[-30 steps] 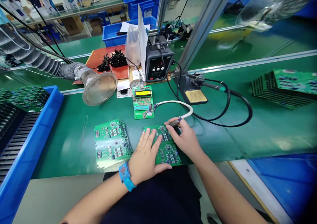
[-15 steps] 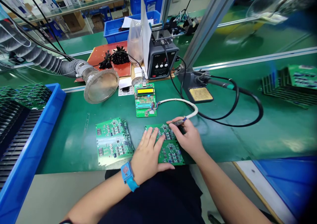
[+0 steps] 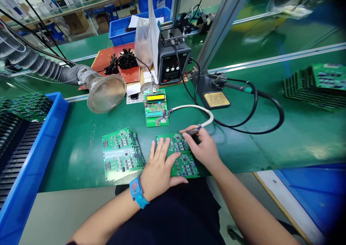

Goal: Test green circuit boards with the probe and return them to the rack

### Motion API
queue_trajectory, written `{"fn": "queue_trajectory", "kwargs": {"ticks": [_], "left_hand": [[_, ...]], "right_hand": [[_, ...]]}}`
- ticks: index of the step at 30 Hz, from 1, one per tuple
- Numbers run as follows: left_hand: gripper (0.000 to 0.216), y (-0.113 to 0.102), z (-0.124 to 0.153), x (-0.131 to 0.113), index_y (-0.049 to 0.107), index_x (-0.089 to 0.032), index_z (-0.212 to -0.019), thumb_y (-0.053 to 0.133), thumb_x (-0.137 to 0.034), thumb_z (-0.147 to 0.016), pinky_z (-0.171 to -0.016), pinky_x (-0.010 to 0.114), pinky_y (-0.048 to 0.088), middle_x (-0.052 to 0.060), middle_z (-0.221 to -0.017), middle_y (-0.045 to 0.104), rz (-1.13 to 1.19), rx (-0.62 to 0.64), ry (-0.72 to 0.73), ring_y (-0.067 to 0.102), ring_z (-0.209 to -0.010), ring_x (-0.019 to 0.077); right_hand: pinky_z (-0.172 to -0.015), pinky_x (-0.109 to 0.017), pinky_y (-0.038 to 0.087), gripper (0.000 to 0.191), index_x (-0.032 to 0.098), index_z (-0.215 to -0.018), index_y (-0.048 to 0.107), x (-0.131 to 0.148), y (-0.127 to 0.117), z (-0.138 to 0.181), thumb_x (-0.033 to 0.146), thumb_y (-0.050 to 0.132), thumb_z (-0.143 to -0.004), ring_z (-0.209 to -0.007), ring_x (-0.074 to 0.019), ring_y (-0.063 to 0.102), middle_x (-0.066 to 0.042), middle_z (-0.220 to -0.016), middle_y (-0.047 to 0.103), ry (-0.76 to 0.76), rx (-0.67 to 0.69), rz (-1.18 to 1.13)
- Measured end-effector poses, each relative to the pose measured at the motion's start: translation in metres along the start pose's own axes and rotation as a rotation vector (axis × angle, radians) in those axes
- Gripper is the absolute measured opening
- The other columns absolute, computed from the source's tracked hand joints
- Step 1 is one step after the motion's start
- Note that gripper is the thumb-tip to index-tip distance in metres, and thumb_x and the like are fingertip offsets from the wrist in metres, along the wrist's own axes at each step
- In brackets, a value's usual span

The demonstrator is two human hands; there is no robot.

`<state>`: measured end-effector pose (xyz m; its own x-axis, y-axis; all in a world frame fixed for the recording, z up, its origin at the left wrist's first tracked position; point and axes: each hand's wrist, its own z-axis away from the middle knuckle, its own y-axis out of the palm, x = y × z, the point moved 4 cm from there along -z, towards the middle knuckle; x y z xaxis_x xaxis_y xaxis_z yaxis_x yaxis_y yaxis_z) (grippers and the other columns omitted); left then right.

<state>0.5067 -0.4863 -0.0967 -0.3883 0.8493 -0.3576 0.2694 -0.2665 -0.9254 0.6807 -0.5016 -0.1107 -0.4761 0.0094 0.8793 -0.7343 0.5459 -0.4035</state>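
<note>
My left hand [image 3: 160,165] lies flat with spread fingers on a green circuit board [image 3: 186,164] near the table's front edge. A blue wrist strap is around that wrist. My right hand [image 3: 202,147] pinches a wired probe [image 3: 192,131], its tip at the board's upper part. From the probe a white cable [image 3: 204,111] curves back to a small programmer board [image 3: 156,108] with a lit yellow display and a blue light. Left of my left hand sits a stack of similar circuit boards [image 3: 121,154].
A blue bin [image 3: 51,129] of boards stands at the left, beside a fume extractor nozzle [image 3: 106,93]. Behind are a soldering station [image 3: 173,64] and an iron stand with a sponge [image 3: 217,100]. Black cables loop rightward; more stacked boards [image 3: 328,81] stand at the far right.
The camera view has shifted slightly. Both hands keep nearly the same places on the board, with the probe still in my right hand.
</note>
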Motion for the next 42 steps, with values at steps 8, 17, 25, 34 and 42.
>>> {"fn": "queue_trajectory", "kwargs": {"ticks": [8, 17, 25, 34, 42], "left_hand": [[0.021, 0.0004, -0.0005, -0.0038, 0.068, -0.029, -0.098, 0.059, -0.047, -0.090, -0.112, 0.065, 0.011, 0.008, -0.153, 0.028, 0.077, 0.061, 0.123, 0.011, -0.145, 0.0348], [0.023, 0.0028, 0.0005, -0.0024, 0.065, -0.026, -0.095, 0.059, -0.047, -0.090, -0.114, 0.063, 0.011, 0.005, -0.151, 0.035, 0.083, 0.055, 0.113, 0.015, -0.145, 0.0319], [0.092, 0.0059, -0.0020, -0.0019, 0.029, -0.002, -0.141, 0.071, -0.055, -0.078, -0.115, 0.056, 0.022, 0.025, -0.150, 0.029, -0.012, 0.025, 0.082, 0.019, -0.144, 0.0317], [0.093, 0.0076, -0.0033, -0.0036, 0.026, 0.001, -0.144, 0.060, -0.062, -0.084, -0.117, 0.050, 0.021, 0.021, -0.154, 0.024, -0.139, 0.072, 0.055, 0.017, -0.144, 0.0302], [0.091, 0.0067, -0.0038, -0.0057, 0.029, 0.001, -0.142, 0.061, -0.061, -0.083, -0.116, 0.051, 0.023, 0.022, -0.153, 0.024, -0.141, 0.064, 0.048, 0.018, -0.144, 0.0309]], "right_hand": [[-0.081, -0.035, 0.052, 0.013, 0.023, -0.095, 0.053, 0.0000, 0.0005, 0.0002, 0.033, 0.056, -0.088, -0.085, -0.0204, 0.067, -0.006, -0.092, 0.072, 0.006, 0.011, -0.014], [-0.080, -0.034, 0.052, 0.013, 0.023, -0.096, 0.052, 0.0013, -0.0001, 0.0005, 0.032, 0.056, -0.088, -0.084, -0.0202, 0.068, -0.006, -0.091, 0.072, -0.003, 0.007, -0.027], [-0.081, -0.034, 0.051, 0.012, 0.022, -0.095, 0.054, -0.0021, -0.0001, 0.0014, 0.032, 0.057, -0.088, -0.086, -0.0203, 0.067, -0.005, -0.092, 0.071, -0.011, -0.002, -0.018], [-0.081, -0.034, 0.051, 0.011, 0.023, -0.095, 0.055, -0.0025, 0.0001, 0.0016, 0.032, 0.056, -0.089, -0.086, -0.0200, 0.067, -0.005, -0.092, 0.071, -0.010, 0.002, -0.029], [-0.081, -0.035, 0.051, 0.011, 0.022, -0.095, 0.056, -0.0029, 0.0022, 0.0003, 0.031, 0.057, -0.089, -0.086, -0.0201, 0.066, -0.006, -0.092, 0.071, -0.024, -0.019, -0.027]]}}
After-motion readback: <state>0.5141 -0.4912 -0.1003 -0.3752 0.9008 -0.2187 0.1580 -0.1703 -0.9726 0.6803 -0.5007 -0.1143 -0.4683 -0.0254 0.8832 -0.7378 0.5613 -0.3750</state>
